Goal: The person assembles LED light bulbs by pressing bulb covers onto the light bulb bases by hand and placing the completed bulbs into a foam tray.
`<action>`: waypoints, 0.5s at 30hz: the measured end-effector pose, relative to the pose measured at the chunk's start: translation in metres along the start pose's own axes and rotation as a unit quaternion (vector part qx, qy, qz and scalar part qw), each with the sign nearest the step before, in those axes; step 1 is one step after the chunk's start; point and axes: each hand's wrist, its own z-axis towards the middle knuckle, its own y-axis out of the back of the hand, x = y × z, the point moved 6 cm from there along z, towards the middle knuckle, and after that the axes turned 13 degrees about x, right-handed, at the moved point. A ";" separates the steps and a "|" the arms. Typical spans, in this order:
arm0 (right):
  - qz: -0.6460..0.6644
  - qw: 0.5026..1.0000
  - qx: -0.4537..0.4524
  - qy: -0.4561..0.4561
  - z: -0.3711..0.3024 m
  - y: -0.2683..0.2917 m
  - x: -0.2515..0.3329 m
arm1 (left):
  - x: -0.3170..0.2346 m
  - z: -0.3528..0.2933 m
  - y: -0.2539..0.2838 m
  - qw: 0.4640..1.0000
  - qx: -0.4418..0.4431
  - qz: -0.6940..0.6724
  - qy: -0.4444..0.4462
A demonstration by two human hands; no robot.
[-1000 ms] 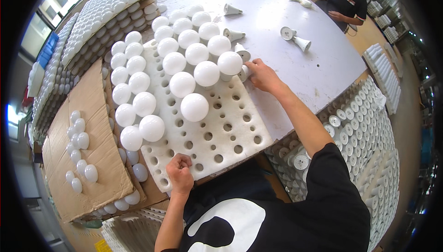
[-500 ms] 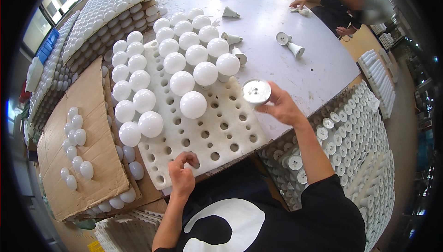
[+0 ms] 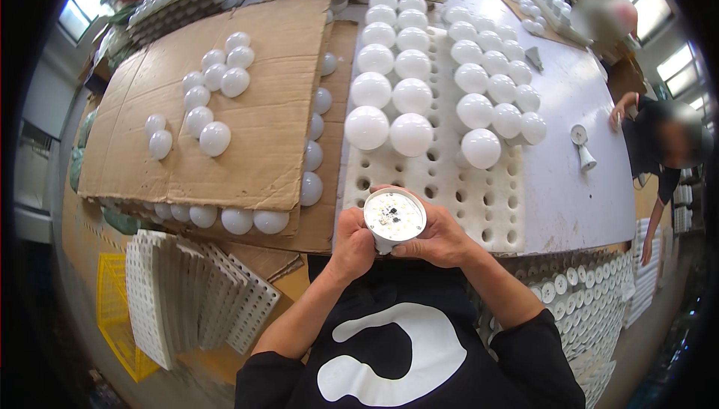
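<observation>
Near my body, at the front edge of the table, my left hand (image 3: 352, 246) and my right hand (image 3: 440, 237) are both closed round a white LED bulb base (image 3: 395, 216). Its round face is turned up, showing a pale circuit board with small dark parts in the middle and no dome over it. The fingers hide most of its lower body. Just beyond my hands lies a white foam tray (image 3: 499, 184) with rows of holes. White bulbs (image 3: 411, 135) stand in rows on the tray's far part.
Left of the tray, a cardboard sheet (image 3: 262, 135) carries several loose white domes (image 3: 215, 139), with more domes underneath. Perforated foam trays (image 3: 168, 297) lean below, beside a yellow crate (image 3: 112, 311). Bulb bases (image 3: 577, 278) fill trays at lower right. Another person (image 3: 655, 132) works at far right.
My right hand has brought the bulb base from over the table's right side to my front, where my left hand has joined it. The view has swung left.
</observation>
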 end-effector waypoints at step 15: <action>-0.352 0.934 -0.012 0.061 0.218 -0.057 0.023 | -0.076 -0.098 0.104 0.932 -0.326 0.103 -0.117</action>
